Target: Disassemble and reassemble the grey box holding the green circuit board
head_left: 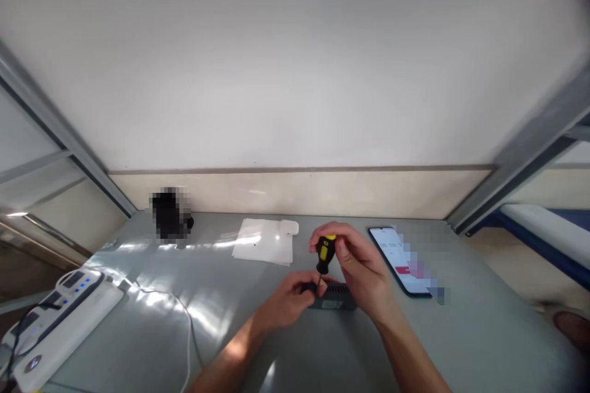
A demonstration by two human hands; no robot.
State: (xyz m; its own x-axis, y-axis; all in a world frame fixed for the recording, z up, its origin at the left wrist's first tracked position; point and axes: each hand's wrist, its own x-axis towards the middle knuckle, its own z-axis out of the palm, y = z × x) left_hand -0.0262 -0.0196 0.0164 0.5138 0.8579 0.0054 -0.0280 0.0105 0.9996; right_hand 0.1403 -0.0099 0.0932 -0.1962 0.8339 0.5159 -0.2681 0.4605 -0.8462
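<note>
My right hand (364,264) is closed round the short black and yellow handle of a screwdriver (326,252), whose shaft points down. Its tip meets the left end of a dark slotted box (332,302) on the table, though the exact contact spot is hidden by fingers. My left hand (292,299) grips that same left end, thumb and fingers close around the screwdriver's shaft. A pale label shows on the box's near side, and a row of slots runs along its top.
White paper sheets (262,242) with a small white object (289,228) lie behind my hands. A phone (401,261) rests at the right. At the left are a white power strip (69,331), cables (188,325) and a blurred black object (168,215). A wall panel (295,73) rises behind the table.
</note>
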